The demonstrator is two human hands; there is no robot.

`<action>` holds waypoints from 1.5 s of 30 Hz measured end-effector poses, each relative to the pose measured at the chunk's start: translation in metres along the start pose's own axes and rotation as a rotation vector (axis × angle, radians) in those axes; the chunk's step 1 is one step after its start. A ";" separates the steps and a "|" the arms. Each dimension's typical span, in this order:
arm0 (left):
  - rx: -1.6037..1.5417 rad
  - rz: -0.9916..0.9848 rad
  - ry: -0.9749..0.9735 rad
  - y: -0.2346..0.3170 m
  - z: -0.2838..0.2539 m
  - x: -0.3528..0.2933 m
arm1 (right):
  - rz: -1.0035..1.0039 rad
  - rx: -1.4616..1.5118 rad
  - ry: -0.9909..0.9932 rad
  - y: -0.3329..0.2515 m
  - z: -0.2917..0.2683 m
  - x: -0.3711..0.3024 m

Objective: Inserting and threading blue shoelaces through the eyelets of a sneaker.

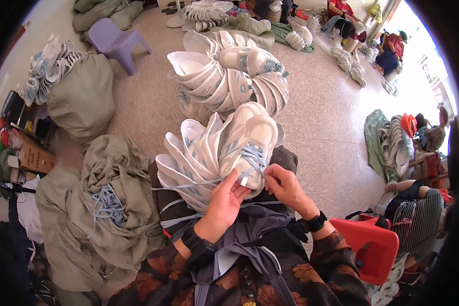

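Note:
A white shoe upper (249, 133) with blue-grey trim lies on my lap, tongue end toward me. Blue lace (252, 155) criss-crosses its front. My left hand (223, 198) is turned palm up at the near end, thumb against the upper's edge and fingers half curled by the white tongue tab (244, 181); it grips that end. My right hand (286, 187) pinches the lace at the right of the tongue. A loose lace end trails leftward past my left hand. More nested shoe uppers (188, 153) fan out on the left, against the laced one.
A large curved stack of shoe uppers (224, 84) stands ahead. Bundled laces (108, 204) rest on green-grey cloth (122, 158) at left. There are a purple chair (115, 41), a full sack (84, 97) and a red stool (370, 245). Other people sit at far right and right.

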State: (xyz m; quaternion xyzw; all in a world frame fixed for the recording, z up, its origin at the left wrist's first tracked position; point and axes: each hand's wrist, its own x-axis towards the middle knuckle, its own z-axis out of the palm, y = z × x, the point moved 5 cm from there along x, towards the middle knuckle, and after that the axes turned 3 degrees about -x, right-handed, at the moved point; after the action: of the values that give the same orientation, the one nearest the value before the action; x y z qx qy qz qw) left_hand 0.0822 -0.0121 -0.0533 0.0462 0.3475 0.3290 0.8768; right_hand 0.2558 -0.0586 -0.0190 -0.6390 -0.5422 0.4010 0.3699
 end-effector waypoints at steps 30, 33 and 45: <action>-0.065 0.031 0.118 -0.012 0.017 0.043 | -0.031 0.157 -0.466 -0.203 0.019 0.091; -0.029 -0.004 0.144 -0.014 0.016 0.045 | 0.110 -0.075 -0.422 -0.133 0.009 0.099; 0.012 0.124 -0.078 -0.008 0.011 0.033 | 0.108 -0.309 -0.264 -0.050 0.002 0.079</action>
State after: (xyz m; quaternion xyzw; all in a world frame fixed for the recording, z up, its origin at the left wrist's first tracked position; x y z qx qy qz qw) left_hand 0.1114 0.0031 -0.0662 0.0860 0.3114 0.3787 0.8673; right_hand 0.2415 0.0262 0.0174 -0.6581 -0.6061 0.4126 0.1713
